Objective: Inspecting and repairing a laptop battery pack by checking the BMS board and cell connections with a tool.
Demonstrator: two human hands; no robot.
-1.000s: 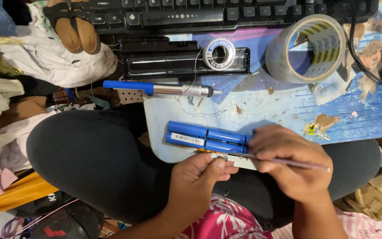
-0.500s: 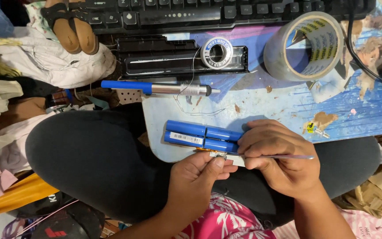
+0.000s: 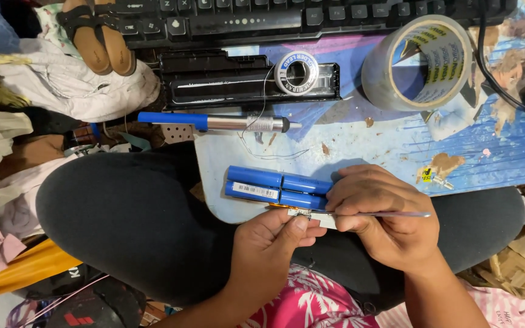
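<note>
Nearest to us, our left hand (image 3: 274, 243) pinches a small circuit strip (image 3: 304, 212) between thumb and forefinger; its grip is narrow and closed on that strip, right at the lower edge of the battery pack (image 3: 277, 188). At three o'clock from it, our right hand (image 3: 381, 215) is curled tight around a thin metal tool (image 3: 396, 214), whose free end sticks out toward three o'clock while its working end meets the strip; we cannot tell whether the tip is under the strip or only against it.

The battery pack, a bundle of blue cylinder cells, lies across the near edge of the table (image 3: 396, 146), partly over our lap, touching both hands. We judge the work to be midway: the pack is already out of the black plastic case (image 3: 238, 82) that lies open at twelve o'clock, yet the cells are joined together and the strip hangs on the pack, so the separating is not yet finished.

Beyond the pack at twelve o'clock, a soldering iron (image 3: 214, 123) with a blue handle lies unused on the table's edge, tip toward three o'clock. A spool of solder wire (image 3: 296, 73) sits on the case. At two o'clock stands a roll of tape (image 3: 417, 61), and farthest off runs a black keyboard (image 3: 311, 15).
</note>
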